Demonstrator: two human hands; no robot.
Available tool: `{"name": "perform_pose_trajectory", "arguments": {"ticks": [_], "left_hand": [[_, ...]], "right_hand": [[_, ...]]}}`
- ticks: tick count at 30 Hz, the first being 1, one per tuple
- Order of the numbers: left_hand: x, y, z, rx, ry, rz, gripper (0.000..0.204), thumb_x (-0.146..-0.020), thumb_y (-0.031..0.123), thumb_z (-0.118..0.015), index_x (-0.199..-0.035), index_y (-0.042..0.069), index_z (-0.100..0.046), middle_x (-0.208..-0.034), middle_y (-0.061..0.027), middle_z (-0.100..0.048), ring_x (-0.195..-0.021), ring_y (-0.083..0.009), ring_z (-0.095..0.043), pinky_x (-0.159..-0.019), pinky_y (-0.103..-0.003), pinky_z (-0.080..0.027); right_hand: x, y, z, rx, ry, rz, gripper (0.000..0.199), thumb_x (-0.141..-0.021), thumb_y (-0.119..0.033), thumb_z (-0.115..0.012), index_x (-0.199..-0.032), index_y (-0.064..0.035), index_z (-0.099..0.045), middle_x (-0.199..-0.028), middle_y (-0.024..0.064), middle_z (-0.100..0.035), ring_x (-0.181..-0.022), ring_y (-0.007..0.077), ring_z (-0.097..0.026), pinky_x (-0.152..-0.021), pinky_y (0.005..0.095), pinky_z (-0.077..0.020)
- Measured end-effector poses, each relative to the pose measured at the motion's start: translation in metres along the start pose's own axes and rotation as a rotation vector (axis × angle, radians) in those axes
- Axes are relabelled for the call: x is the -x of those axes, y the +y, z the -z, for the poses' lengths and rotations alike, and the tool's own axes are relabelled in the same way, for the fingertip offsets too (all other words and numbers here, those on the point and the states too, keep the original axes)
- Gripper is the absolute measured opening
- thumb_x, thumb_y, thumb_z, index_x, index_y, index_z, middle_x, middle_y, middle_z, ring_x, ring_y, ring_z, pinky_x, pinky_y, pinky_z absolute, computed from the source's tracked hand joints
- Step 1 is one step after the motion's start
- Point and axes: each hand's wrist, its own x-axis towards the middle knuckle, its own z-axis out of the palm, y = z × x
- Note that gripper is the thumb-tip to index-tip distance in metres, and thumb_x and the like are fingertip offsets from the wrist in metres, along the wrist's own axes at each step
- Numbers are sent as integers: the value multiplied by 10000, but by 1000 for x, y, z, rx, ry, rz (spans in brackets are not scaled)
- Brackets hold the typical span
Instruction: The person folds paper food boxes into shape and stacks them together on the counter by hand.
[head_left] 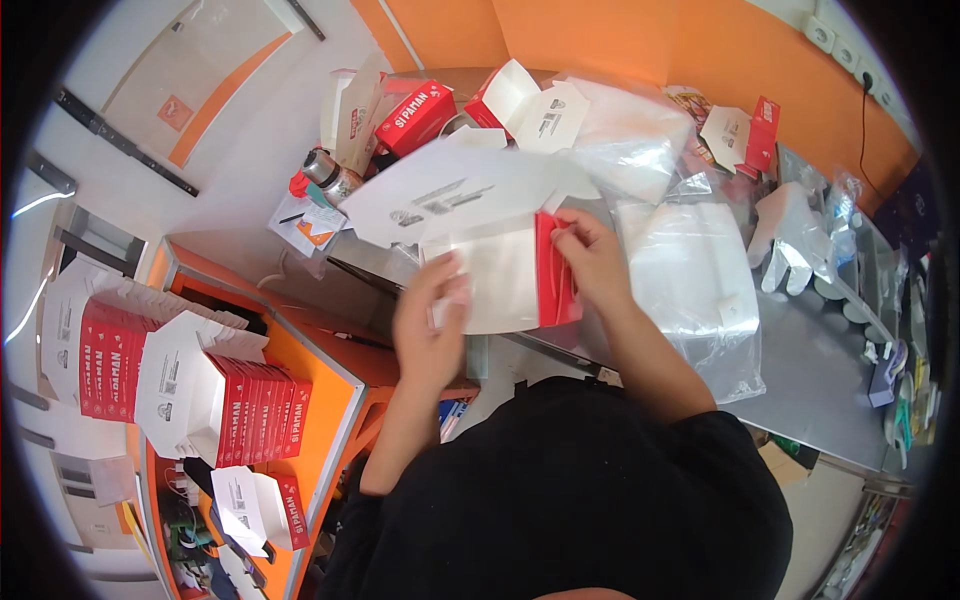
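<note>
one open red-and-white carton [497, 268]

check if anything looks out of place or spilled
No spill shows. One red-and-white box sits apart from the nested stack on the orange counter, and boxes at the back of the metal table lie at mixed angles, which looks untidy.

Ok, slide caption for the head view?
Right hand holds an open white and red cardboard box, blurred left hand opposite, at a grey metal table.
</note>
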Motion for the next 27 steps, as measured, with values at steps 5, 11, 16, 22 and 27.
{"name": "perform_pose_trajectory", "arguments": {"ticks": [5, 11, 16, 22, 27], "left_hand": [[15, -39, 55, 434, 359, 593, 498, -849, 278, -542, -1252, 49, -361, -1178, -91, -457, -1083, -219, -448, -916, -330, -362], [73, -45, 99, 845, 217, 615, 548, -830, 367, -481, -1265, 57, -353, -1184, -77, -470, -1076, -186, -466, -907, -317, -386], [149, -20, 132, 716, 562, 793, 581, -836, 408, -429, -1288, 62, -308, -1204, -98, -454, -1115, -184, -445, -934, -314, -360], [271, -9, 154, 665, 996, 681, 536, -882, 366, -324, -1318, 58, -271, -1282, -108, -387, -1182, -200, -385, -987, -319, -295], [330, 28, 180, 552, 1137, 704, 617, -855, 333, -426, -1343, 40, -188, -1310, -90, -337, -1220, -206, -317, -1010, -329, -241]], "right_hand": [[-4, -3, -8, -490, -174, -79, 204, -844, -60, -454, -1017, 1, -544, -870, 42, -589, -735, 90, -559, -664, 214, -462], [4, 50, -67, -380, -555, -312, 367, -900, -276, -384, -1143, -15, -470, -1038, 92, -567, -934, 165, -557, -802, 294, -457], [30, 96, -122, -318, -892, -568, 507, -901, -385, -395, -1255, -22, -368, -1181, 122, -498, -1066, 200, -502, -894, 335, -414], [90, 113, -224, -75, -1246, -709, 483, -812, -151, -515, -1238, 26, -375, -1152, 110, -488, -1071, 179, -455, -926, 293, -336], [141, 120, -293, 30, -1482, -682, 446, -825, -153, -508, -1218, 23, -390, -1162, 108, -476, -1084, 174, -437, -934, 294, -326]]}}
